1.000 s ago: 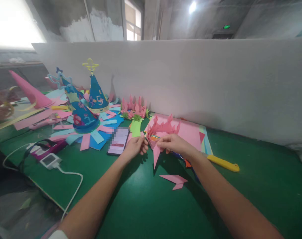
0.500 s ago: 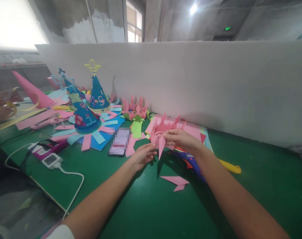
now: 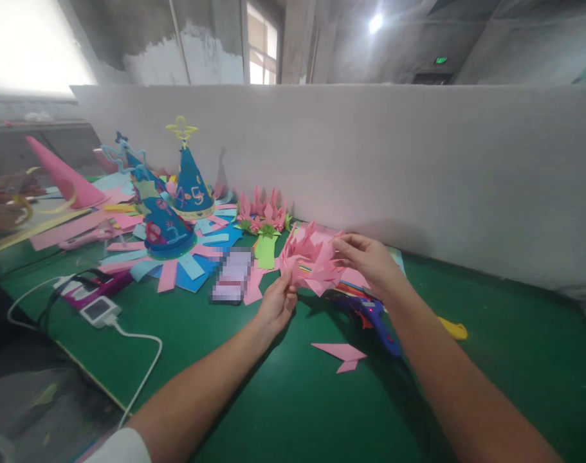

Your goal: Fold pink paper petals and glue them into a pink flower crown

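Note:
A ring of folded pink paper points (image 3: 312, 257) is held up between both hands above the green table. Its near left edge is pinched by my left hand (image 3: 278, 301). On its right side, the fingers of my right hand (image 3: 365, 260) are closed at the rim. Below and right of the ring lies a blue glue gun (image 3: 377, 321), partly behind my right forearm. A folded pink paper piece (image 3: 343, 352) rests on the table in front.
Blue cone hats (image 3: 164, 222) stand at left among paper strips, near a phone (image 3: 232, 276). A pink and green paper crown (image 3: 264, 212) sits by the white partition (image 3: 393, 154). White cables and a power bank (image 3: 101, 312) lie left; another person's hand (image 3: 0, 215) is far left.
The pink ring has been tilted so its opening shows. My right hand has moved right along its rim, and my left hand has closed on its near left edge.

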Demonstrator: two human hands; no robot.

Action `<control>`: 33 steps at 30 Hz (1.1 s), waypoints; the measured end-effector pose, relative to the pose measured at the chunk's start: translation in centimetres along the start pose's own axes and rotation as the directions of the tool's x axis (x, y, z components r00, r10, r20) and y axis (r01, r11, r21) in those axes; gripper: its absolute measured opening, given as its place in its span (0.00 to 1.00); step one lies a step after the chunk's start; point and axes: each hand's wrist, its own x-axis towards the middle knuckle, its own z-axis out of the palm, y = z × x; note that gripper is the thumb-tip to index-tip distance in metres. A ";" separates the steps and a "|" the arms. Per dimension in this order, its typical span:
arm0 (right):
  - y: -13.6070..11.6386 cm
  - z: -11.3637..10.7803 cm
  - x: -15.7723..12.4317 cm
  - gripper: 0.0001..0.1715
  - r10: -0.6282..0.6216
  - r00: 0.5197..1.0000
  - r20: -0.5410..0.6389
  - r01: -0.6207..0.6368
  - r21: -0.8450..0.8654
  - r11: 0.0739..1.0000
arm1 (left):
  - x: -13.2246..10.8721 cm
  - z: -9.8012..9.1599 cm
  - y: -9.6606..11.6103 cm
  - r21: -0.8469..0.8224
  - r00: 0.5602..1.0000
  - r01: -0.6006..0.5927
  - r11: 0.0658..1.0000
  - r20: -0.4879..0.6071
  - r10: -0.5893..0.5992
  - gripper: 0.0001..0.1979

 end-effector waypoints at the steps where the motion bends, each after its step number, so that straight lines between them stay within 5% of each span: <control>1: 0.2 0.1 0.2 0.19 -0.053 0.996 -0.074 0.052 -0.016 0.999 | 0.0 0.0 0.0 0.004 1.000 0.012 1.000 0.007 -0.012 0.13; 5: 1.0 0.8 0.6 0.18 -0.211 0.958 -0.195 0.172 -0.199 0.965 | -0.1 0.1 -0.1 0.047 0.998 0.040 0.998 0.045 -0.042 0.14; 11: 1.3 2.7 0.2 0.12 -0.334 0.934 -0.127 0.211 -0.558 0.803 | -0.2 0.1 -0.6 0.132 0.998 0.000 0.991 0.068 -0.009 0.17; 33: 0.8 4.6 -0.4 0.12 -0.338 0.941 0.023 0.283 -0.602 0.746 | -0.3 0.4 -0.9 0.163 0.998 -0.035 0.986 0.056 0.026 0.17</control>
